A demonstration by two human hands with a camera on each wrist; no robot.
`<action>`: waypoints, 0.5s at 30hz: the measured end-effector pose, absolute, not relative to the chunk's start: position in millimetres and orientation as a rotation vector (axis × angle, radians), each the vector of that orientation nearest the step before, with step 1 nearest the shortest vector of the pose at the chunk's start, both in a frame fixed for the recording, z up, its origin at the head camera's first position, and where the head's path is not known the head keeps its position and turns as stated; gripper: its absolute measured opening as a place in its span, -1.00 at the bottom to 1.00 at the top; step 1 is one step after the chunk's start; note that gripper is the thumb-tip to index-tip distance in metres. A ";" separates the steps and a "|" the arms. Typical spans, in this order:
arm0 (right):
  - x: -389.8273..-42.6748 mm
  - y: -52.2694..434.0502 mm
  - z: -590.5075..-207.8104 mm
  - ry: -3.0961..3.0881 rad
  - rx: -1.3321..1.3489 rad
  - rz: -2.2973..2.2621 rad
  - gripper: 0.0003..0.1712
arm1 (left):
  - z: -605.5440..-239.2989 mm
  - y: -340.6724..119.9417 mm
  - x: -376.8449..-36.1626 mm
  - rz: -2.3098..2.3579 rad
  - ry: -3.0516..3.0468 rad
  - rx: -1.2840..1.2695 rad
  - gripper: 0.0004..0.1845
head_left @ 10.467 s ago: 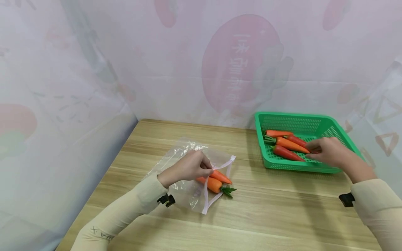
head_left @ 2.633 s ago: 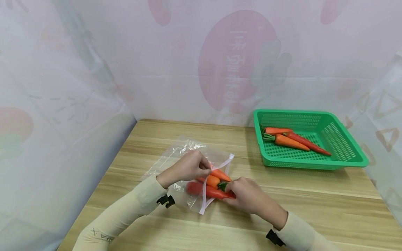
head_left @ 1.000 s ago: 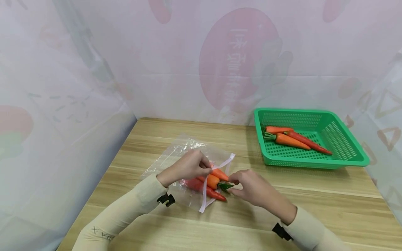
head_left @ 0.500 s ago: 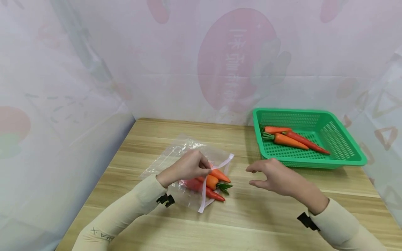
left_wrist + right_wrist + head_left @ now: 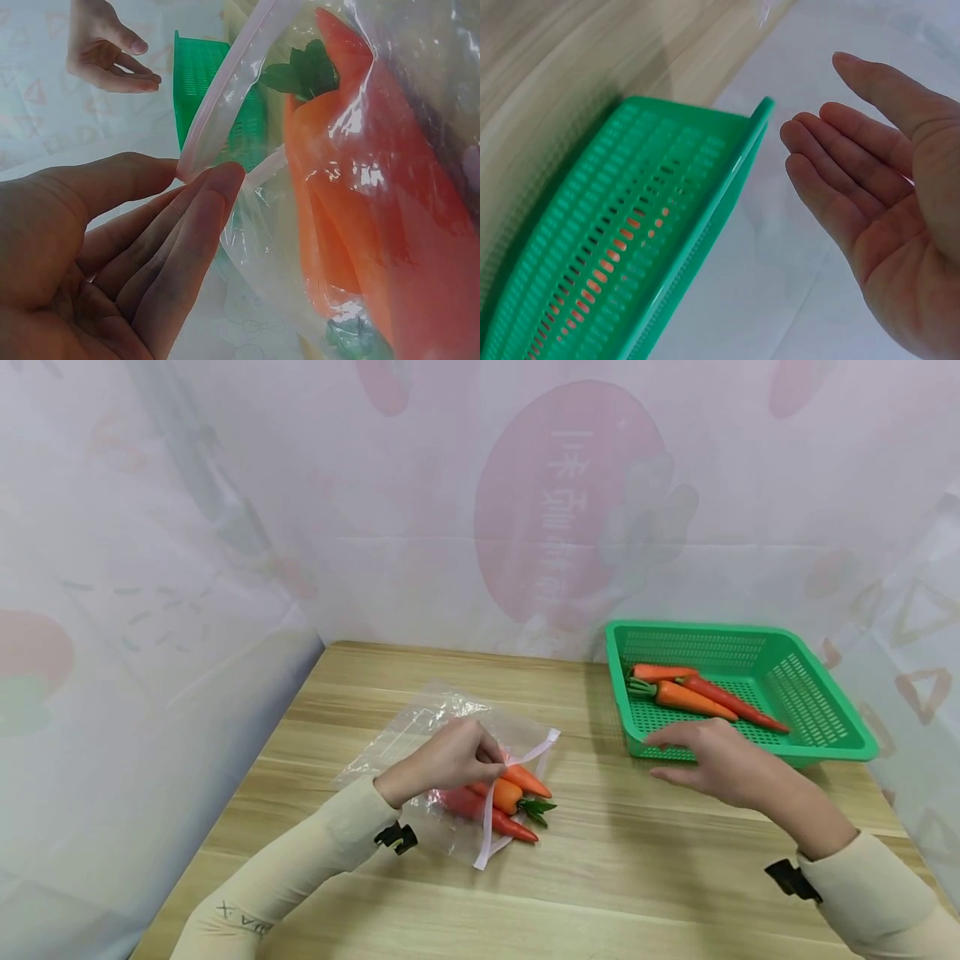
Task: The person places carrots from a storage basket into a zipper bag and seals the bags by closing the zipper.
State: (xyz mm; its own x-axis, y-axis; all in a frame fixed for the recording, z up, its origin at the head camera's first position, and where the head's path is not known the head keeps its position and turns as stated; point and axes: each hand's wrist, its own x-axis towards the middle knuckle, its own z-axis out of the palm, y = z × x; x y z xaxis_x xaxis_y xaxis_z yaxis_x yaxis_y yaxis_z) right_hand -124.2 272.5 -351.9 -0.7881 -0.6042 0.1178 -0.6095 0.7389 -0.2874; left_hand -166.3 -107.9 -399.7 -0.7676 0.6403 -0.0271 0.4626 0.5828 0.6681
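My left hand [image 5: 453, 758] pinches the pink zip edge of a clear zip bag [image 5: 408, 735] between thumb and fingertips, holding its mouth apart. Inside the bag lie an orange carrot [image 5: 529, 780], a carrot with green leaves [image 5: 507, 795] and a red chili pepper [image 5: 513, 827], their ends poking out at the mouth. In the left wrist view the bagged vegetables show close beside the pinching fingers. My right hand [image 5: 720, 764] hovers at the front rim of a green basket [image 5: 712, 629], thumb and fingers apart, holding nothing.
At the basket's left side lie two carrots [image 5: 693, 699] and a red chili pepper [image 5: 735, 700]. The basket stands at the back right of the wooden table [image 5: 600, 893]. Printed white sheeting [image 5: 405, 585] walls the back and sides.
A red chili pepper has gone from the basket into the bag, brought by my right hand. That hand has since let go and moved back right to the basket. The left keeps its pinch.
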 end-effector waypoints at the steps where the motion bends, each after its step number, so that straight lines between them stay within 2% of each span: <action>1: -125.1 275.5 -351.1 -2.917 1.002 0.483 -0.61 | -399.4 -107.9 -166.2 0.961 2.552 0.913 -0.90; 15: -145.1 309.1 -344.7 -3.037 0.818 0.462 -0.57 | -398.4 -109.3 -164.6 0.948 2.563 0.916 -0.89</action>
